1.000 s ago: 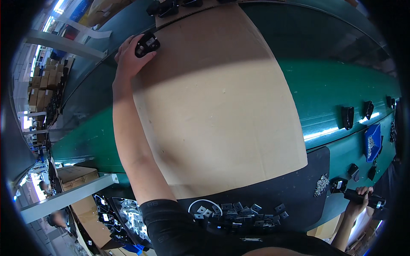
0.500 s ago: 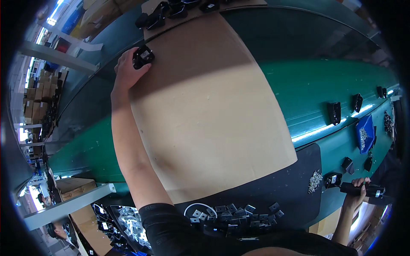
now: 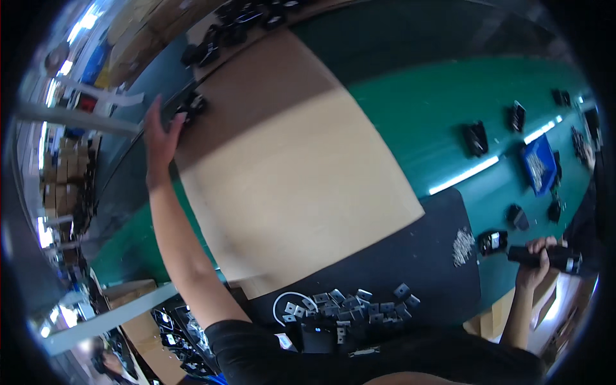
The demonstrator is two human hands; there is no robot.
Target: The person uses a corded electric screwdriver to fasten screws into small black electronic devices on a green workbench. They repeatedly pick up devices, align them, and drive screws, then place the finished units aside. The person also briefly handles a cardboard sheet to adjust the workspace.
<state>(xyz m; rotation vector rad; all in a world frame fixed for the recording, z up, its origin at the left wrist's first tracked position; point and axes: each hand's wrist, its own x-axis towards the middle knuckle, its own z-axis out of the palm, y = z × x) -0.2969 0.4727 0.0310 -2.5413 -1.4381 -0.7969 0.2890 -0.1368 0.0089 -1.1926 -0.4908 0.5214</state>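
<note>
Left hand (image 3: pixel 160 138), grip open, touches a black part (image 3: pixel 192 104) on the cardboard sheet (image 3: pixel 289 167); right hand (image 3: pixel 536 260) grips a black tool (image 3: pixel 545 256).

Two hands (image 3: pixel 160 138), one cardboard sheet (image 3: pixel 289 167)

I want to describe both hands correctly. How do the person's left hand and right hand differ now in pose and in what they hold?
The left hand is stretched far out, fingers open, holding nothing; the right hand stays close to the body, shut around a dark tool.
The left hand is beside a small black part at the cardboard sheet's corner; the right hand is off the green belt's edge.
Both are bare.
</note>
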